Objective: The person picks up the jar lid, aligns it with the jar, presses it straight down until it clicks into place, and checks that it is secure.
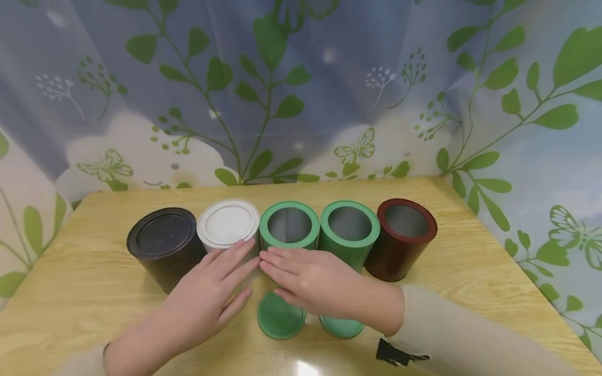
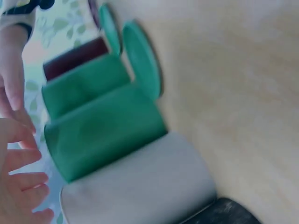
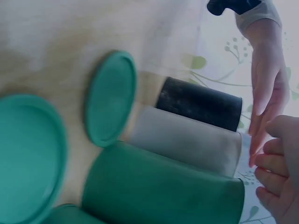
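Note:
Both hands hover before a row of cans with fingers straight and nothing held. My left hand (image 1: 211, 287) is nearest the white can (image 1: 228, 223), which has its lid on. My right hand (image 1: 312, 277) reaches in from the right, its fingertips close to the left hand's, over the front of a green can (image 1: 265, 224) with no lid. Beside that stands a second lidless green can (image 1: 350, 253), partly behind the right hand. On the table below the hands lie two round green lids, a left lid (image 1: 281, 316) and a right lid (image 1: 342, 327), the latter partly covered by the right forearm.
A lidded black can (image 1: 162, 235) ends the row at the left, and a lidless dark red can (image 1: 392, 261) at the right. A dark red edge (image 2: 93, 13) shows past the green lids in the left wrist view. Behind the wooden table (image 1: 470, 271) hangs a leaf-patterned curtain (image 1: 301, 120).

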A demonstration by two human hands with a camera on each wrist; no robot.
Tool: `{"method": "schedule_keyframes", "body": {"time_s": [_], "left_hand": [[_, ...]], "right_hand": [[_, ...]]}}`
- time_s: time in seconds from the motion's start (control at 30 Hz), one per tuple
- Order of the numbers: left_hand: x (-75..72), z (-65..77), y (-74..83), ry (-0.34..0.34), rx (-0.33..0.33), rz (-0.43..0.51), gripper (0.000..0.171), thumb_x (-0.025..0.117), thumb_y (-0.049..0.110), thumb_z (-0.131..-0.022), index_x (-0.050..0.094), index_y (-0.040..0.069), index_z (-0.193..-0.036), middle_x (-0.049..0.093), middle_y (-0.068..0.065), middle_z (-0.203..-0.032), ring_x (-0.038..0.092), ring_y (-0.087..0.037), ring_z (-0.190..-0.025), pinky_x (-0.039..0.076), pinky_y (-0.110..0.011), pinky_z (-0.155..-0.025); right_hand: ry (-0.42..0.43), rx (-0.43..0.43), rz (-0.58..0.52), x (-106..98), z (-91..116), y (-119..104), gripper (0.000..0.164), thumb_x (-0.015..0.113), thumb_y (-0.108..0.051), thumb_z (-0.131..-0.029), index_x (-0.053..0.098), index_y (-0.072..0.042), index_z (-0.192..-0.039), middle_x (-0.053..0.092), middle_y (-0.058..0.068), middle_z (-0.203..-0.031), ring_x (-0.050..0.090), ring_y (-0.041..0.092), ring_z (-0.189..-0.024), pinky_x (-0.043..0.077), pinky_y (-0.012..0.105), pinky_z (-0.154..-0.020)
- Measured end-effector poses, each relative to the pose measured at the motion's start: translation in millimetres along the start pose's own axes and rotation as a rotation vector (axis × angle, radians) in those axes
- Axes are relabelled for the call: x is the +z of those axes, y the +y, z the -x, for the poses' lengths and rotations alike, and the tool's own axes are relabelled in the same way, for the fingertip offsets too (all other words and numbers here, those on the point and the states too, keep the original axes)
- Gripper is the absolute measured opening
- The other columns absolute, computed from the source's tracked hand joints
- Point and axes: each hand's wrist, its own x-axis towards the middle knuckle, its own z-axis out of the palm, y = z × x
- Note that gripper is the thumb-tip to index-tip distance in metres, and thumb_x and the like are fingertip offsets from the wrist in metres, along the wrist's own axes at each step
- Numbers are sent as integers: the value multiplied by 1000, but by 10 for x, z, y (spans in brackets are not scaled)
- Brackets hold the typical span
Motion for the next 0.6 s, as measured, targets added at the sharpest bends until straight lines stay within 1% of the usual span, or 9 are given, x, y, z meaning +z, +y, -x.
{"method": "schedule_keyframes", "body": {"time_s": [0.07, 0.1, 0.17, 0.23, 0.33, 0.43, 0.5, 0.6], "left_hand": [[30, 57, 67, 18, 34, 22, 58, 24, 42, -101, 60, 2, -123, 47, -15, -137, 45, -29, -125, 43, -53, -91], [43, 83, 94, 15, 46, 30, 56, 26, 41, -101, 59, 2, -123, 47, -15, -137, 46, -29, -124, 43, -52, -91], [85, 131, 136, -14, 46, 40, 45, 39, 37, -99, 59, 4, -124, 47, -14, -137, 47, -28, -123, 45, -50, -90], [153, 171, 155, -63, 39, 45, 42, 54, 32, -94, 58, 5, -126, 47, -14, -137, 47, -28, -123, 45, -48, -90], [275, 228, 164, -154, 21, 38, 50, 68, 25, -82, 57, 5, -127, 47, -15, -137, 47, -29, -123, 45, -46, -92], [376, 277, 180, -253, 6, 34, 50, 65, 26, -85, 55, 5, -129, 48, -16, -136, 47, -28, -123, 45, -45, -92], [423, 299, 194, -318, -4, 50, 49, 62, 28, -87, 54, 4, -129, 47, -17, -136, 46, -28, -124, 44, -45, -93], [472, 302, 224, -398, -28, 69, 50, 59, 31, -89, 52, 5, -132, 46, -16, -137, 44, -29, -125, 43, -46, -94]], "right_hand": [[49, -30, -8, 27, 79, -33, 42, 71, -22, -82, 64, -1, -119, 60, 10, -123, 54, 19, -117, 40, 27, -98], [58, -38, -11, 49, 122, -48, 42, 72, -22, -81, 65, -2, -117, 61, 9, -121, 55, 18, -116, 41, 27, -97], [46, -48, -6, 90, 209, -73, 42, 72, -22, -80, 66, -2, -116, 62, 9, -120, 57, 18, -113, 44, 27, -93], [-6, -35, -7, 143, 304, -93, 42, 72, -25, -81, 65, -3, -116, 62, 8, -120, 57, 17, -113, 46, 27, -90], [-123, -3, -18, 224, 426, -118, 42, 69, -28, -85, 64, -4, -119, 61, 7, -123, 56, 17, -114, 47, 29, -89], [-249, 40, -55, 306, 504, -134, 44, 64, -30, -88, 61, -4, -123, 58, 7, -126, 54, 19, -117, 46, 31, -91], [-321, 66, -79, 354, 536, -143, 45, 61, -31, -90, 59, -4, -126, 56, 7, -129, 53, 20, -118, 45, 31, -93], [-373, 78, -103, 426, 571, -150, 47, 59, -32, -92, 56, -3, -129, 55, 8, -131, 51, 20, -120, 43, 31, -95]]}}
